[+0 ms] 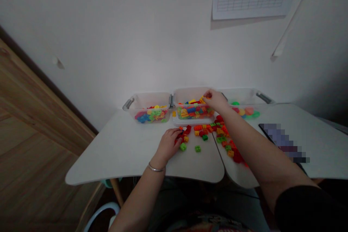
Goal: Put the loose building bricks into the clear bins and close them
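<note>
My left hand (169,144) rests on the white table, its fingers curled round a few toy building bricks (188,129), mostly red. A yellow brick (186,139) and a light green brick (183,146) lie beside its thumb. Over the right part of the middle clear bin (190,93), my right hand (216,99) pinches an orange brick (208,97) near the rim. That bin holds many mixed bricks (191,110). Under my right forearm spreads a pile of red, orange and green bricks (221,130), partly hidden by the arm.
To the left stands a clear bin (152,98) with colourful plastic pieces; to the right, another bin (244,96) holds rounder pieces. A phone (281,141) lies at the right. Two tabletops meet at a seam (219,151). The wall (152,43) rises behind the bins.
</note>
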Available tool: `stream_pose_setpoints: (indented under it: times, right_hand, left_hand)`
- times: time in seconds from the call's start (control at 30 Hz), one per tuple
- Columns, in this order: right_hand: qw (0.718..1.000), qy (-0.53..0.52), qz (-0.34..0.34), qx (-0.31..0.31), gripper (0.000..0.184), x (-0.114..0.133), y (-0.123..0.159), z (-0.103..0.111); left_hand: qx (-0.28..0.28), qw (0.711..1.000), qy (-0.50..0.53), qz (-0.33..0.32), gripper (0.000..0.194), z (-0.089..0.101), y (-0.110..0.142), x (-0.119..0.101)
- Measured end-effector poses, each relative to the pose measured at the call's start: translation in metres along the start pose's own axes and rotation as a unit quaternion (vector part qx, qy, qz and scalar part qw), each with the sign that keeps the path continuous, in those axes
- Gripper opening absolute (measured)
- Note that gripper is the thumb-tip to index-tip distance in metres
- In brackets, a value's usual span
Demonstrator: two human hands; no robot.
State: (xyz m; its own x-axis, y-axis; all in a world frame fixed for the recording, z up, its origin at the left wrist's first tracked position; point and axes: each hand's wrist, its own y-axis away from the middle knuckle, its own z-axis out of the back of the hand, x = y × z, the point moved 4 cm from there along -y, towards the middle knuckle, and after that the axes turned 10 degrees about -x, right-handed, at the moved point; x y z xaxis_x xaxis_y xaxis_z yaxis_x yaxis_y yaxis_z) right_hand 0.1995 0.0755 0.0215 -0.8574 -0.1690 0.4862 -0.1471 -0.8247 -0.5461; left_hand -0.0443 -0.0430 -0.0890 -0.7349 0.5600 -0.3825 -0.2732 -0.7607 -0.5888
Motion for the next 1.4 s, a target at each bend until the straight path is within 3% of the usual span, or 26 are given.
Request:
stream_pose_setpoints:
  times: [0.13, 0.27, 0.53, 0.6, 0.7, 0.83, 0.93, 1.03, 1.17, 1.27, 1.4]
  right_hand:
    - [0.984, 0.091, -0.029, 0.148, 0.017, 0.002, -0.017, -0.021]
    - [0.969, 0.129, -0.049, 0.205, 0.013, 0.005, -0.030, -0.034]
    - [0.966, 0.117, -0.066, 0.219, 0.019, 0.005, -0.026, -0.041]
    - [0.975, 0.102, -0.061, 0.190, 0.020, 0.006, -0.023, -0.037]
    - [0.996, 0.044, -0.018, 0.081, 0.023, 0.011, -0.017, -0.021]
    - [0.989, -0.062, 0.078, -0.106, 0.026, 0.018, 0.017, 0.013]
    - [0.976, -0.069, 0.096, -0.183, 0.027, 0.013, 0.064, 0.031]
    - [0.987, 0.001, 0.114, -0.112, 0.025, 0.001, 0.114, 0.025]
    - [0.984, 0.158, 0.083, -0.011, 0.044, -0.026, 0.161, 0.006]
    - [0.972, 0.231, 0.040, 0.018, 0.052, -0.042, 0.173, 0.000]
    - [0.967, 0.252, 0.008, 0.023, 0.058, -0.047, 0.171, 0.001]
  left_hand:
    - [0.002, 1.000, -0.002, 0.004, 0.030, 0.000, 0.000, 0.001]
    - [0.003, 1.000, -0.003, 0.004, 0.030, 0.000, -0.001, 0.001]
    - [-0.002, 1.000, -0.002, -0.002, 0.030, -0.001, -0.001, 0.002]
    - [-0.003, 1.000, -0.003, -0.005, 0.030, -0.001, 0.000, 0.002]
    - [-0.009, 1.000, -0.005, -0.010, 0.030, -0.001, 0.000, 0.000]
    - [-0.013, 1.000, -0.003, -0.011, 0.030, 0.001, -0.001, -0.002]
    - [-0.016, 1.000, -0.004, -0.014, 0.030, 0.001, -0.001, -0.003]
    - [-0.018, 1.000, -0.005, -0.019, 0.031, 0.001, -0.001, -0.004]
    - [-0.014, 1.000, -0.014, -0.017, 0.032, 0.000, 0.000, -0.003]
    - [-0.010, 1.000, -0.017, -0.018, 0.031, -0.002, -0.001, -0.002]
    - [-0.010, 1.000, -0.023, -0.014, 0.031, -0.002, -0.001, -0.003]
